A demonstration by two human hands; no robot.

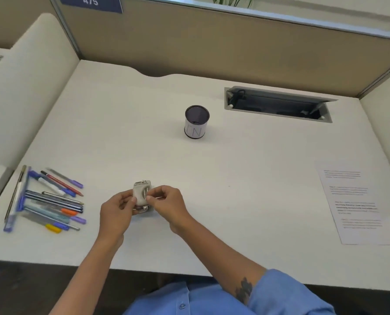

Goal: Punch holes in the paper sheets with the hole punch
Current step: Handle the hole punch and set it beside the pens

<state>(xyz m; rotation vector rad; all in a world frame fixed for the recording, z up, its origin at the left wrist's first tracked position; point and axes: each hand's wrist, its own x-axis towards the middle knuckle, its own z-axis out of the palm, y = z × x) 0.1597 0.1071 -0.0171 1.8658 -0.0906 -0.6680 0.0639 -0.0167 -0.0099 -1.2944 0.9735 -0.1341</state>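
Cubicle desk (212, 201), pale top with tan partition walls behind it, and the person is sat right up against the near edge. Both hands are on the hole punch (141, 196), which sits on the desk directly between them. The left hand (116, 212) has its fingers curled round the punch's left side, steadying it. The right hand (166, 201) is pinching at the top right of the punch with thumb and fingertips closed together; something thin pokes out there but it's too small to say if it's a guide bar or a latch.

Honestly this looks like setup, not punching yet. No paper is in the punch. The only paper sheet (357, 201) in view lies flat well off to the right of the right hand, untouched.

So the next move probably needs the right hand to let go and reach out for that sheet, then slide its edge into the punch's slot while the left keeps the punch from skidding.

Off to the left of the left hand there's a pile of pens (51, 201), and beyond both hands a pen cup (196, 123).
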